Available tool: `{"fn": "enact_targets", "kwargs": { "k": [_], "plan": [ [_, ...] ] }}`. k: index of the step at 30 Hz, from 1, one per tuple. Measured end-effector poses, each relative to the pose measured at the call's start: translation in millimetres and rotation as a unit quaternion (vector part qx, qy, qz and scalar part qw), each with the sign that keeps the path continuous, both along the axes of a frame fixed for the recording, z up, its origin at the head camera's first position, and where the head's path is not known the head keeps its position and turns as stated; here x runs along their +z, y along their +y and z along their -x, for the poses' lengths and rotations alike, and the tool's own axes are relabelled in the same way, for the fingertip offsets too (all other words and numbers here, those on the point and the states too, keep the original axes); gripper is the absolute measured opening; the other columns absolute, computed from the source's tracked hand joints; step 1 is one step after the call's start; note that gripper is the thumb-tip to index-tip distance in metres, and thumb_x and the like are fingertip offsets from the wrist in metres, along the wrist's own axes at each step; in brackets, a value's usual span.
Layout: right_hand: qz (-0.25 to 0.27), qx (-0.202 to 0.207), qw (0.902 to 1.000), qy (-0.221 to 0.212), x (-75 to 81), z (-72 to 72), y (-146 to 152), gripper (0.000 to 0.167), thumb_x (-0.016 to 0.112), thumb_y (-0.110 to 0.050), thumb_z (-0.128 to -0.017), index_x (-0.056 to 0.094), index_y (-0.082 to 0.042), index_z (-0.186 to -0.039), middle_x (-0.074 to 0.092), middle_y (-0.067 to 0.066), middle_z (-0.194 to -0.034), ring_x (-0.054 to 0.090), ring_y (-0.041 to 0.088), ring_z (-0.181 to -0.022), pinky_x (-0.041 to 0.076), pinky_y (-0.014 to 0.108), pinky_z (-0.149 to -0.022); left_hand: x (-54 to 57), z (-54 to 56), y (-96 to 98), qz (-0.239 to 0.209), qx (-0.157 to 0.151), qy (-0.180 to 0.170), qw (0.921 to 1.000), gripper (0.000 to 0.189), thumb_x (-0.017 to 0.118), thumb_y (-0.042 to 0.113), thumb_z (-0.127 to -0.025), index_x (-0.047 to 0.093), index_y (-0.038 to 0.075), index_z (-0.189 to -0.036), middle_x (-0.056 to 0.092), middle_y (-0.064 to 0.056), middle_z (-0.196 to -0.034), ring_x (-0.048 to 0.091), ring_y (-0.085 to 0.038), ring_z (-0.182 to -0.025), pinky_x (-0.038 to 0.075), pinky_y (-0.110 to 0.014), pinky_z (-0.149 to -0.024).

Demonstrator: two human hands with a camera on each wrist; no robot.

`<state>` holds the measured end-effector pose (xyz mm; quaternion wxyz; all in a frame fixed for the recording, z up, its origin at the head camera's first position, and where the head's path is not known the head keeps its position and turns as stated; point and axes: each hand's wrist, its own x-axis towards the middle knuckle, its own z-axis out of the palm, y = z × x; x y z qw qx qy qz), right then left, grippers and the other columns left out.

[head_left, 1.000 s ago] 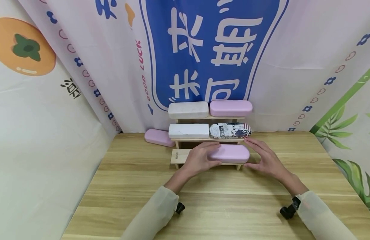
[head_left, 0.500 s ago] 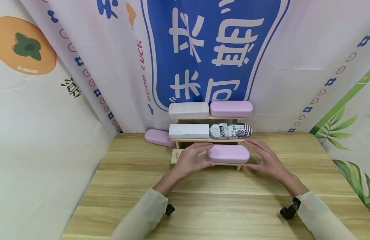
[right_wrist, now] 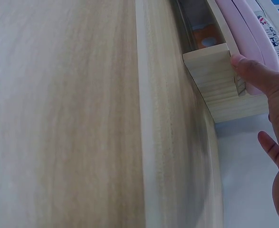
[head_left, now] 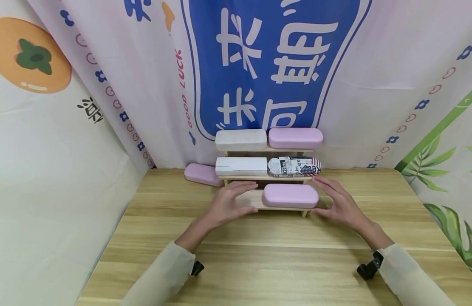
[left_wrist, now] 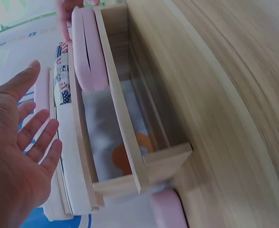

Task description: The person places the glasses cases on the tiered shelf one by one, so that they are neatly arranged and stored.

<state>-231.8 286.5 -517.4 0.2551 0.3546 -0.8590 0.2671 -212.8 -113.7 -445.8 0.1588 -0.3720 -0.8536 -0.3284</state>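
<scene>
A pink glasses case lies on the right half of the bottom tier of a small wooden step rack. My left hand is held over the left part of that tier, apart from the case, fingers extended and nothing in them. In the left wrist view its fingers are spread. At the rack's right end is my right hand, fingers reaching along the side. Its thumb touches the bottom tier's front corner in the right wrist view, beside the pink case.
The middle tier bears a white case and a newspaper-print case. On the top tier are a pale grey case and another pink case. One more pink case lies on the wooden table left of the rack, before a printed curtain.
My left hand has moved left, away from the pink case's left end, with its fingers apart. The right hand and the cases have stayed in place.
</scene>
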Motion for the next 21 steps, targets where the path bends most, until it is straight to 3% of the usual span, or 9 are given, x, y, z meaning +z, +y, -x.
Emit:
{"fn": "enact_targets", "kwargs": {
  "k": [12, 21],
  "plan": [
    [-0.007, -0.011, 0.9999, -0.008, -2.1, 0.9, 2, 0.112, 0.104, -0.022, -0.058, 0.051, -0.005, -0.155, 0.050, 0.014, -0.160, 0.051, 0.034, -0.140, 0.022, 0.021, -0.126, 7.8, 0.2, -38.1, -0.026, -0.029, 0.024, 0.9989, 0.070, 0.100, 0.023, -0.072, 0.072, 0.005, -0.134, 0.072, -0.009, -0.137, 0.068, -0.028, -0.127, 0.055, -0.040, -0.107],
    [-0.007, -0.014, 0.9997, -0.017, -2.5, 0.4, 2, 0.112, 0.104, -0.021, -0.058, 0.051, -0.005, -0.156, 0.049, 0.013, -0.161, 0.049, 0.033, -0.142, 0.021, 0.021, -0.126, 18.4, 3.3, -72.2, -0.035, -0.021, 0.028, 0.9988, 0.071, 0.100, 0.014, -0.069, 0.072, 0.001, -0.132, 0.071, -0.013, -0.137, 0.067, -0.033, -0.127, 0.051, -0.040, -0.111]
  ]
}}
